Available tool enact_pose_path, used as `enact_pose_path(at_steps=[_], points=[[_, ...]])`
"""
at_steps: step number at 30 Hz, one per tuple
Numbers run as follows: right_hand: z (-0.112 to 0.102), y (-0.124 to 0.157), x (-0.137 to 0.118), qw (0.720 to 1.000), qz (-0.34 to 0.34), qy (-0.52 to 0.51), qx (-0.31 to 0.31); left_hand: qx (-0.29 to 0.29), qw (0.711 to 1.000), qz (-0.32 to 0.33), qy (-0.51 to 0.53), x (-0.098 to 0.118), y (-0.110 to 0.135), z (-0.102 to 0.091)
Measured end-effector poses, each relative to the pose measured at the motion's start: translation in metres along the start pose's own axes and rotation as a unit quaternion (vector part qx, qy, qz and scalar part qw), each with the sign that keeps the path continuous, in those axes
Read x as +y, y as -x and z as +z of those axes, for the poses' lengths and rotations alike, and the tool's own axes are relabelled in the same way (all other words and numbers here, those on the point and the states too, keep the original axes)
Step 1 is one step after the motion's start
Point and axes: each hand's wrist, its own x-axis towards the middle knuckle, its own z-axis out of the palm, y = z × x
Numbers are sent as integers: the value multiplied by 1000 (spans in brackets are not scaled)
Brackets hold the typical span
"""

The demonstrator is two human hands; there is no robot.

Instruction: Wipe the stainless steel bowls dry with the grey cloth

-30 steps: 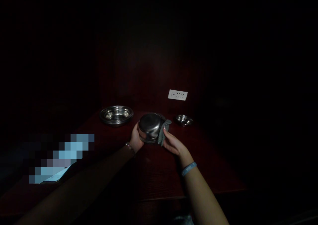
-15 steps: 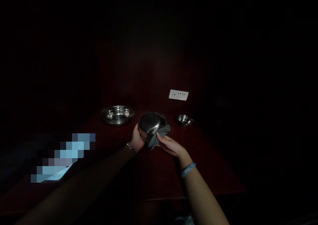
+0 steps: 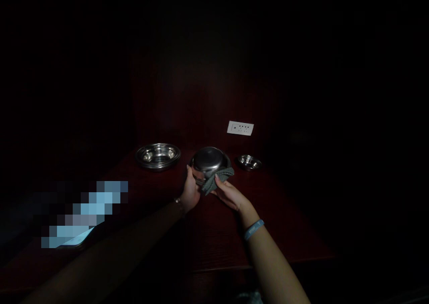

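A shiny steel bowl (image 3: 209, 158) is held up above the table with its rounded base turned up toward me. My left hand (image 3: 191, 192) is closed on the bowl's near left side, thumb against the wall. My right hand (image 3: 229, 192) pinches a folded grey-green cloth (image 3: 217, 180) and presses it to the bowl's near right side. The bowl's inside faces away and is hidden. A blue band circles my right wrist, and a bracelet is on the left one.
Stacked steel plates or shallow bowls (image 3: 158, 156) stand at the back left of the dark red table (image 3: 214, 246). A small steel dish (image 3: 249, 162) lies back right, below a white wall socket (image 3: 240, 128). A lit, pixelated screen device (image 3: 78, 238) rests at the left. Surroundings are very dark.
The bowl has turned and tilted so its base sits slightly higher and further right. My left hand has shifted right and its thumb now shows. The cloth has moved slightly up and right.
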Motion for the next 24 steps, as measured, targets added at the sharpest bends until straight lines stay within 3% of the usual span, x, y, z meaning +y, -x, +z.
enact_pose_path(at_steps=[8, 14, 17, 20, 24], points=[[-1, -1, -6, 995, -30, -83, 49, -24, 998, 24, -52, -8, 13, 10], [-8, -5, -7, 990, -41, -114, 76, -53, 998, 14, -42, 0, 11, 7], [-16, -5, -11, 984, -44, -139, 105, -30, 999, 26, -2, 9, 5, 1], [-22, -3, -15, 980, -31, -161, 113, 23, 999, -26, 22, 17, -1, -5], [-24, -2, -19, 976, -23, -174, 128, -7, 994, -108, 11, 20, -4, -7]])
